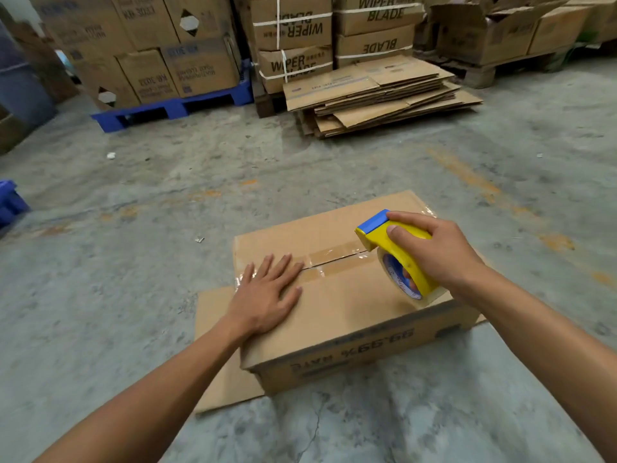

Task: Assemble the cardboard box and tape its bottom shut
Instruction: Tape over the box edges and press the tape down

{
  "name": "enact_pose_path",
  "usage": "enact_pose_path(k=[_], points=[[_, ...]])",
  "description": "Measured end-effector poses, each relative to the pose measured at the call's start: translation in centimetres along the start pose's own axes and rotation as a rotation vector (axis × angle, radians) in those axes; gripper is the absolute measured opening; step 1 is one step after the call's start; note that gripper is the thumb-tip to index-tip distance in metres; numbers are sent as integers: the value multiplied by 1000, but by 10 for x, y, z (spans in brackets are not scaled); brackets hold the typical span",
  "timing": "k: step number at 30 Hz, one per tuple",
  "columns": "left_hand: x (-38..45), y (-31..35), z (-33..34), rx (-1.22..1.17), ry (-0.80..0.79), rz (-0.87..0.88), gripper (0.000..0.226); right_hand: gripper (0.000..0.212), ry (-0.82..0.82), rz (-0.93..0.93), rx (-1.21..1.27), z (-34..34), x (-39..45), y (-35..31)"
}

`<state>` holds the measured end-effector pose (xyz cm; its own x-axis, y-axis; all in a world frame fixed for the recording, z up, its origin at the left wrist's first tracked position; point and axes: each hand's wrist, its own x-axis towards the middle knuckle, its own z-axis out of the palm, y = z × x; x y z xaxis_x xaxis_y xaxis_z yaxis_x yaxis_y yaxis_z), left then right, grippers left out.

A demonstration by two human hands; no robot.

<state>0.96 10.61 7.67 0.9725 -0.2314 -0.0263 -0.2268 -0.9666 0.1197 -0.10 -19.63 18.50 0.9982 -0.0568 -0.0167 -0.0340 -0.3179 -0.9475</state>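
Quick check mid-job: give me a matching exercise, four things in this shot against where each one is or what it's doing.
Things:
1. left hand
2. tape dispenser
3. flattened cartons
4. blue pallet

Places or states:
A. stacked on the floor beyond the box
B. gripped in the right hand over the seam
C. pressed flat on the box top
D. under stacked cartons, far left

Pairs: 1-C, 2-B, 3-A, 4-D

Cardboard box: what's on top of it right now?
On the cardboard box: the left hand pressed flat, clear tape along the centre seam, and the tape dispenser gripped by the right hand. The seam under either hand is hidden.
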Motion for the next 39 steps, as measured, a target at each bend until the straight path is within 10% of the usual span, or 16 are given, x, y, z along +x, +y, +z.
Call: enact_pose_path(k=[17,23,28,39], points=[[57,232,25,-296,60,119,63,29,-306,104,97,-89,-33,0],[45,213,-47,-1373,-350,-155,33,72,-409,235,273,-131,-53,19],[25,195,-77,-1454,-812,-150,58,74,-411,250,396,-131,-52,27],[16,205,-85,-1642,-864,-167,29,73,-448,238,620,-139,-53,33]])
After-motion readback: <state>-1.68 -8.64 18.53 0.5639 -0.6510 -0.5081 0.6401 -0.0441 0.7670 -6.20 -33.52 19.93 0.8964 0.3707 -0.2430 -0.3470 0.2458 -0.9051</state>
